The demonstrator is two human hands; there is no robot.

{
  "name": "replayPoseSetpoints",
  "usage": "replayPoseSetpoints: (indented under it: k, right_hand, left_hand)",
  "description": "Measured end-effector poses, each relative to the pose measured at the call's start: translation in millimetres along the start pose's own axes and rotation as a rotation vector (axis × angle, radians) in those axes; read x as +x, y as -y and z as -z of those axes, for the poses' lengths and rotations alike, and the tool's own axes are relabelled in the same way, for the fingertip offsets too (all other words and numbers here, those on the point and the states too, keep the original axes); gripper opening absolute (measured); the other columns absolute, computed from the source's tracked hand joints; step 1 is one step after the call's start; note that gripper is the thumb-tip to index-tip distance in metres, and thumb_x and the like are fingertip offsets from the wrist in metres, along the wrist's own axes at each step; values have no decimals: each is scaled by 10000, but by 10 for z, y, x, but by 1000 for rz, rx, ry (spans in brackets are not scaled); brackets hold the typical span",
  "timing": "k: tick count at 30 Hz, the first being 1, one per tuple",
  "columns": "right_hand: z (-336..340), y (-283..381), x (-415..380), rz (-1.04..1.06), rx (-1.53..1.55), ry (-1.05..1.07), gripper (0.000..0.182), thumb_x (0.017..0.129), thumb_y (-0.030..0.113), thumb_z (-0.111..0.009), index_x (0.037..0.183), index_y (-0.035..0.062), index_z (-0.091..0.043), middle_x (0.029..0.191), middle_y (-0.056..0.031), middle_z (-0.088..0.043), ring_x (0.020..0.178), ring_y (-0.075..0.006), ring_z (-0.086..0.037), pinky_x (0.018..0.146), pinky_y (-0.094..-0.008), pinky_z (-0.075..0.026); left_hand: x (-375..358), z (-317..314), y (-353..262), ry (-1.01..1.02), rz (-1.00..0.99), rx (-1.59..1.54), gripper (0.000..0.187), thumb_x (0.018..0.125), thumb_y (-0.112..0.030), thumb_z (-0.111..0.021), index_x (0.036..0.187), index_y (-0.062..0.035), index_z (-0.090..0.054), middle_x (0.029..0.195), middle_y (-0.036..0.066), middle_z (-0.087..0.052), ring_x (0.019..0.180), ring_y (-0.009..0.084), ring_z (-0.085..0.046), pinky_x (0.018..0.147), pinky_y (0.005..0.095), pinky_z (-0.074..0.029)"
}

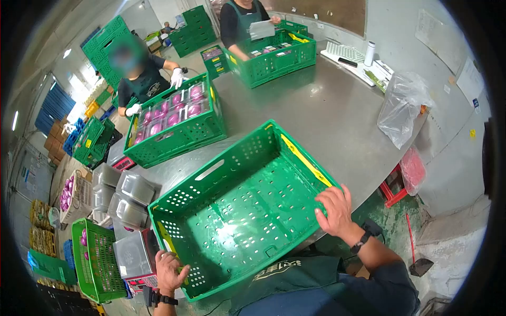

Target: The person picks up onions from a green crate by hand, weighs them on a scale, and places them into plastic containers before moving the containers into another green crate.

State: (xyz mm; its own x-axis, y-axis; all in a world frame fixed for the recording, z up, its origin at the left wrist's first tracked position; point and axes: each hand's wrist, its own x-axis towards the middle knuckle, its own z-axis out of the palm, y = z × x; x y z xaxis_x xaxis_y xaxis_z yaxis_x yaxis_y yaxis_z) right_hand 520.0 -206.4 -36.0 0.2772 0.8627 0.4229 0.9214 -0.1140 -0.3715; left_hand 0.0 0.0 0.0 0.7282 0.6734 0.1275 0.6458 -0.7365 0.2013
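An empty green plastic crate [232,210] with yellow handle strips sits tilted across my view at the front of the metal table. My left hand [169,271] is at its near left corner, fingers curled over the rim. Over the right-hand rim, just below the yellow strip, my right hand [336,210] grips the crate. Beyond it stands another green crate [176,142] filled with clear boxes of purple round produce [174,118].
Stacked clear plastic boxes [129,195] and a scale [134,258] are at the left. A gloved co-worker [142,79] touches the filled crate; another person [245,26] works at a far crate [274,63]. A plastic bag [403,105] hangs at the table's right edge.
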Motion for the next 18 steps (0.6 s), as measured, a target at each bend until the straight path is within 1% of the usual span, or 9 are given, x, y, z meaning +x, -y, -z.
replayPoseSetpoints:
  k: [2,3,5,7,10,12,15,17,18]
  right_hand:
    - [-92,-59,253,54,9,-47,263,840,215,-636,1063,77,-659,1158,-98,-625,1220,-310,-518,1143,-563,-258]
    - [202,-439,314,101,-47,-60,262,839,202,-631,1066,74,-657,1168,-107,-618,1225,-316,-512,1134,-558,-268]
    - [-18,-484,593,155,-27,-130,261,836,174,-621,1073,69,-653,1186,-124,-604,1234,-329,-502,1116,-550,-287]
    - [-253,-656,858,131,-41,-249,364,878,218,-627,1197,47,-585,1271,-157,-555,1254,-355,-478,1109,-548,-306]
    - [-553,-769,1283,-236,-68,-370,487,908,293,-676,1291,27,-534,1349,-196,-506,1295,-380,-443,1100,-556,-313]
    - [-727,-703,1329,-286,187,-433,589,926,318,-698,1363,0,-465,1363,-211,-494,1311,-376,-429,1104,-543,-321]
    - [-888,-131,1007,-388,581,-271,729,947,293,-717,1479,-40,-347,1432,-241,-446,1379,-350,-381,1123,-491,-358]
    - [-884,255,564,-458,747,-79,846,938,253,-733,1553,-44,-233,1532,-244,-356,1418,-337,-364,1145,-449,-371]
    - [-870,361,347,-489,771,34,880,931,229,-737,1569,-36,-191,1557,-243,-328,1426,-339,-361,1142,-447,-378]
  left_hand:
    - [45,-64,22,-72,4,-31,295,771,-352,-756,749,-73,-664,859,98,-647,977,289,-623,1088,518,-328]
    - [151,-348,-392,-118,21,-93,283,776,-337,-752,744,-74,-654,854,95,-643,965,288,-620,1087,516,-329]
    - [128,-253,-372,-161,58,-81,262,785,-308,-744,732,-74,-636,844,89,-636,941,285,-614,1085,514,-330]
    - [151,-277,-526,-216,115,-89,247,811,-266,-733,720,-68,-618,809,85,-618,878,283,-604,1082,513,-329]
    - [339,-481,-824,-283,218,-87,262,834,-273,-722,713,-60,-629,773,89,-616,832,289,-604,1069,510,-335]
    - [501,-643,-1092,-403,286,-99,267,839,-285,-721,708,-67,-643,775,94,-625,826,290,-605,1054,504,-335]
    - [728,-861,-1356,-467,331,-157,256,845,-292,-724,711,-85,-653,754,91,-596,813,292,-592,1018,481,-342]
    - [824,-953,-1513,-495,427,-374,307,858,-355,-730,724,-86,-663,787,107,-601,823,297,-583,1006,546,-347]
    - [877,-996,-1546,-536,406,-325,288,859,-335,-719,702,-103,-655,755,51,-608,814,262,-580,1035,494,-304]
